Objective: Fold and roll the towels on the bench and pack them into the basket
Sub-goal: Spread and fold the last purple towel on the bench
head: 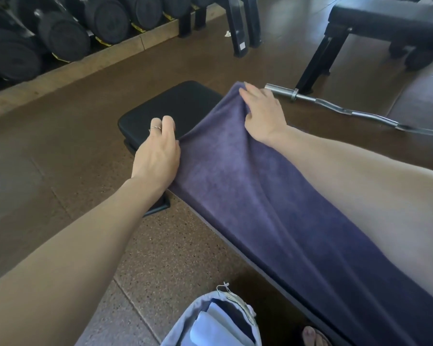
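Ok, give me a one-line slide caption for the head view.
Both hands, left hand and right hand, spread a purple towel along a black gym bench.

I see a gym floor of brown rubber tiles, speckled close to me. Along the upper left a low rack holds black dumbbells in a row. A second black bench stands at the upper right, and a curled chrome barbell lies on the floor beside it. Daylight glares off the far floor.
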`<state>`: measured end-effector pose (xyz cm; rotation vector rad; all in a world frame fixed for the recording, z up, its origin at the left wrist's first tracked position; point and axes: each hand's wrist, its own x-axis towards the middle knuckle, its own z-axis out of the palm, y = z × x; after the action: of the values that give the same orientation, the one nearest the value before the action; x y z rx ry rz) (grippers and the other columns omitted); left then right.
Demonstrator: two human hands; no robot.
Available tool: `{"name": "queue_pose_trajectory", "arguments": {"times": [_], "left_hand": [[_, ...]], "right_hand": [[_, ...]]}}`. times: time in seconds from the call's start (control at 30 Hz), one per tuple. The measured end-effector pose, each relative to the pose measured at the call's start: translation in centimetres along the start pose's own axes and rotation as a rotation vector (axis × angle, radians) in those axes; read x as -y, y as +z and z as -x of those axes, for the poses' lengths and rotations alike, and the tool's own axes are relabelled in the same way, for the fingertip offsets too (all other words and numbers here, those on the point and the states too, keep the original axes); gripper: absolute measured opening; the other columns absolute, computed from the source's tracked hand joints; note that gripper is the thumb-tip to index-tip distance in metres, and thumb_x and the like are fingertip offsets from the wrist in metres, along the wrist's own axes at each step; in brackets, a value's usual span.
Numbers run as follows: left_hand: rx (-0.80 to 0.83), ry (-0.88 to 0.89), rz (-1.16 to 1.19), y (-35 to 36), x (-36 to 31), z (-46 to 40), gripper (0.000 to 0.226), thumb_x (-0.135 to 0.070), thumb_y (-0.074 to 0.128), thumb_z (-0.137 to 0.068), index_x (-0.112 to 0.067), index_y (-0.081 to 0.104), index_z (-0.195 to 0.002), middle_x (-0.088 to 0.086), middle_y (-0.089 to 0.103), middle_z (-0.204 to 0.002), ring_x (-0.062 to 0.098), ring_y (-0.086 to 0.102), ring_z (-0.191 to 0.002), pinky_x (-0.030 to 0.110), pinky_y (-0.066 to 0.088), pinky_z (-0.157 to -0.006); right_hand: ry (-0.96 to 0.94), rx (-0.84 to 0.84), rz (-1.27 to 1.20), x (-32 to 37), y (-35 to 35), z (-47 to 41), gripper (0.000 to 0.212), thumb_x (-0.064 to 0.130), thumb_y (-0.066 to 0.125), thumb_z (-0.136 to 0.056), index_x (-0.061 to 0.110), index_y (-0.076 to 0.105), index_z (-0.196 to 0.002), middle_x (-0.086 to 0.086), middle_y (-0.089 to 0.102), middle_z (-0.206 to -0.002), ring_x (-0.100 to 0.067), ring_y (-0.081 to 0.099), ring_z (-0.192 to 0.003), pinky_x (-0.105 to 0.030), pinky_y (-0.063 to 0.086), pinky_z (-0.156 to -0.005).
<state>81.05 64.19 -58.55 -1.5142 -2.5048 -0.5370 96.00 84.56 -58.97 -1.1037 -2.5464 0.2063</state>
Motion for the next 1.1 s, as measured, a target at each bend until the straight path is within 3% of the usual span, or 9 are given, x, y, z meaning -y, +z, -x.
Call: {"name": "queue_pose_trajectory", "arguments": {"times": [0.13,0.23,0.33,0.43,0.53,0.6,0.73,0.8,1.1], "left_hand": [[0.034,-0.032,-0.114,0.6,0.7,0.2,0.025,-0.026,0.044,-0.101,-0.007,0.041,-0.117,0.019,0.047,-0.116,0.04,0.057,-0.088,0.043,0.042,-0.065],[0.109,-0.094,-0.229,0.3,0.5,0.1,0.037,-0.032,0.042,-0.101,-0.009,0.039,-0.13,0.023,0.047,-0.128,0.042,0.048,-0.113,0.05,0.043,-0.089],[0.109,0.022,-0.275,-0.2,-1.4,0.6,0.054,-0.038,0.038,-0.102,-0.015,0.028,-0.15,0.019,0.036,-0.151,0.04,0.034,-0.137,0.051,0.029,-0.112],[0.246,0.135,-0.146,0.6,-4.2,2.0,0.061,-0.048,0.028,-0.104,-0.025,0.017,-0.16,0.009,0.015,-0.167,0.031,0.014,-0.152,0.048,0.01,-0.124],[0.448,0.046,-0.101,1.7,-4.6,2.5,0.063,-0.058,0.014,-0.103,-0.035,0.006,-0.161,0.0,-0.002,-0.169,0.022,-0.002,-0.156,0.045,0.0,-0.126],[0.468,-0.006,-0.128,1.6,-4.2,2.1,0.064,-0.059,0.012,-0.102,-0.035,0.003,-0.161,0.0,-0.005,-0.169,0.023,-0.005,-0.156,0.044,-0.001,-0.126],[0.476,-0.043,-0.183,0.8,-4.5,2.5,0.066,-0.058,0.011,-0.103,-0.028,0.003,-0.162,0.006,-0.003,-0.169,0.029,-0.002,-0.155,0.047,0.002,-0.126],[0.446,-0.039,-0.221,0.2,-5.5,3.5,0.067,-0.055,0.012,-0.104,-0.023,0.005,-0.162,0.01,0.0,-0.169,0.031,0.001,-0.155,0.049,0.003,-0.125],[0.528,0.244,0.001,-2.5,-18.6,13.0,0.069,-0.062,0.021,-0.101,-0.032,0.002,-0.161,0.002,-0.005,-0.169,0.025,-0.004,-0.155,0.052,-0.001,-0.124]], "right_hand": [[0.097,0.225,0.067,-0.4,0.4,0.2,0.055,0.021,0.031,-0.102,0.03,0.029,-0.157,-0.005,0.022,-0.165,-0.035,0.023,-0.146,-0.047,0.024,-0.117],[0.064,0.125,0.174,0.0,-0.5,0.4,0.054,0.023,0.036,-0.103,0.034,0.03,-0.156,-0.014,0.019,-0.165,-0.038,0.018,-0.149,-0.05,0.017,-0.121],[-0.069,0.003,0.191,1.0,-0.6,1.3,0.05,0.027,0.036,-0.105,0.024,0.033,-0.155,-0.013,0.029,-0.161,-0.034,0.03,-0.146,-0.047,0.024,-0.119],[-0.087,0.244,0.177,1.3,0.6,2.5,0.055,0.044,0.02,-0.107,0.026,0.019,-0.159,-0.007,0.018,-0.166,-0.029,0.017,-0.152,-0.047,0.017,-0.122],[0.021,0.221,0.126,0.5,-0.2,3.1,0.058,0.049,0.016,-0.106,0.03,0.009,-0.161,-0.011,0.007,-0.168,-0.03,0.007,-0.154,-0.046,0.01,-0.124],[0.036,0.116,0.119,-0.1,-1.3,4.2,0.058,0.048,0.019,-0.107,0.028,0.011,-0.161,-0.013,0.011,-0.167,-0.031,0.011,-0.154,-0.045,0.013,-0.124],[0.065,0.327,0.122,-2.7,-2.8,8.5,0.057,0.052,0.012,-0.106,0.035,0.011,-0.16,-0.004,0.009,-0.168,-0.027,0.01,-0.154,-0.044,0.011,-0.124],[0.184,0.259,0.083,-4.5,-4.3,10.6,0.058,0.053,0.012,-0.106,0.033,0.013,-0.16,-0.007,0.016,-0.167,-0.028,0.015,-0.153,-0.044,0.012,-0.124],[0.265,0.204,0.107,-9.3,-11.8,22.9,0.055,0.048,0.017,-0.107,0.032,0.022,-0.159,-0.005,0.028,-0.163,-0.027,0.024,-0.15,-0.042,0.017,-0.121]]}}
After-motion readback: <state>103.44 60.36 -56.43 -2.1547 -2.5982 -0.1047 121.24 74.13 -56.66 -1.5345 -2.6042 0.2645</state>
